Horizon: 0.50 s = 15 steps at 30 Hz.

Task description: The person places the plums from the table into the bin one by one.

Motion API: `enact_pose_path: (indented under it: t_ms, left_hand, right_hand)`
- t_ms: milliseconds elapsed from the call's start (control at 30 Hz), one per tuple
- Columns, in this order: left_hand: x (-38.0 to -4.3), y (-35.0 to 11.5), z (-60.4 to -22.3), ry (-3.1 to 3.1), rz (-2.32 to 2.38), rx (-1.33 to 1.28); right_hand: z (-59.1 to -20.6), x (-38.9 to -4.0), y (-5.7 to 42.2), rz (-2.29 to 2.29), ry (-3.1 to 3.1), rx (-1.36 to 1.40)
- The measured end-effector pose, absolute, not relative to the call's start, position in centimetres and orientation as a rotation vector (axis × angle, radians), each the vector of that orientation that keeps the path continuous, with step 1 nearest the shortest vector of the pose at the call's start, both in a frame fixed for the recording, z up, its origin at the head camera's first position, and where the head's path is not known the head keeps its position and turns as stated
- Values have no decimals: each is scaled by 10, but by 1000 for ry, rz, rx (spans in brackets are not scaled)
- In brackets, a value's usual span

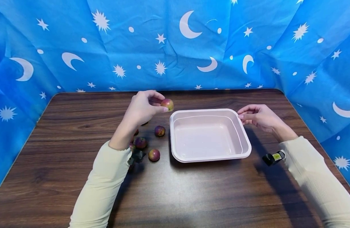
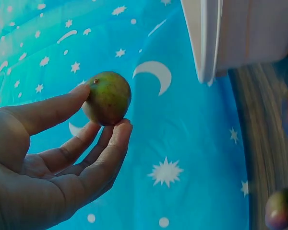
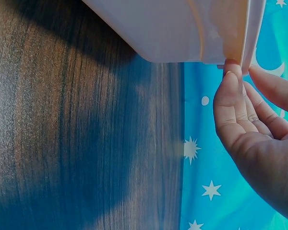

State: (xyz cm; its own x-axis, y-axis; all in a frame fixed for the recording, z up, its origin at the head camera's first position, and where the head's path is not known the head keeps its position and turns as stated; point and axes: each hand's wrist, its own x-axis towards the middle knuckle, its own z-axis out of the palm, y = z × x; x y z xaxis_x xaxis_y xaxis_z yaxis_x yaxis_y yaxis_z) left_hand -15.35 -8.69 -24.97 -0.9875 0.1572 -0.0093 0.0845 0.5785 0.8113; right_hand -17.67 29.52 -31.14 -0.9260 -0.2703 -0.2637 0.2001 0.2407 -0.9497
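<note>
A red and yellow-green plum (image 1: 167,104) is pinched between the thumb and fingertips of my left hand (image 1: 142,107). In the left wrist view the plum (image 2: 108,98) shows a small stem nub, and the hand (image 2: 62,163) has its fingers under it. The plum is held up beside the far-left corner of a white plastic tub (image 1: 210,159), which has nothing in it. My right hand (image 1: 260,117) pinches the tub's rim near its far-right corner. Thumb and fingers of that hand (image 3: 259,129) lie on either side of the rim in the right wrist view.
Several more plums, among them a dark one (image 1: 159,130) and a redder one (image 1: 154,155), lie on the wooden table (image 1: 175,196) left of the tub. Some are partly hidden by my left forearm. A blue cloth (image 1: 169,44) with moons and stars hangs around the table.
</note>
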Motion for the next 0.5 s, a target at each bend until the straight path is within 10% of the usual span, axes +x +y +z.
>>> enact_pose_path:
  t_ms: [500]
  left_hand:
    - [-151,-51,-259,2599,1378,289]
  right_hand:
    - [-311,-177,296,-1723,2150,-66]
